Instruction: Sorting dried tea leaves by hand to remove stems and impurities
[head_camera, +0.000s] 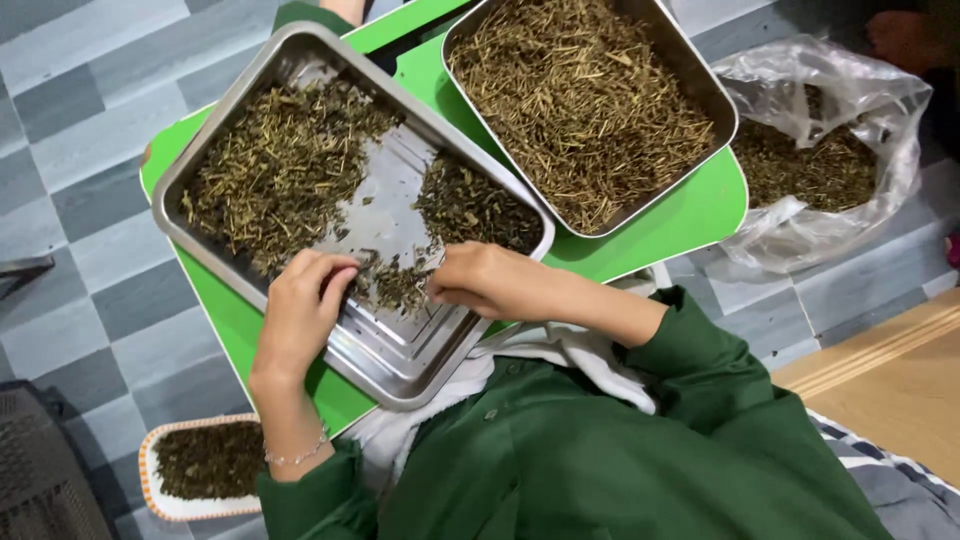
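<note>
A grey tiled floor (90, 130) fills the view, and on it stands a low green counter (690, 205) that carries two metal trays. To the right of the counter a clear plastic bag (850, 100) lies open on the floor with dark dried plant matter inside. The person's green jacket (620, 450) takes up the lower middle of the view, with a white cloth (560, 350) bunched at its front edge.

The nearer steel tray (400, 350) sits tilted on the counter's left part, and the dried herb mix (280, 165) in it lies in a big heap at the far left, with a smaller dark heap at the right side and a bare strip of tray floor between them. The second tray (715, 95), just beside the first at the far right, is filled with pale straw-like stems (580, 90). A small white dish (160, 500) with an orange rim rests on the floor at lower left and holds dark sorted leaf bits.

The left hand (300, 310) lies over the near rim of the steel tray, fingers curled down onto a small scatter of herb, not clenched. The right hand (480, 280) is close beside it, fingertips pinched together on bits of the same scatter. A thin bracelet (300, 455) circles the left wrist
</note>
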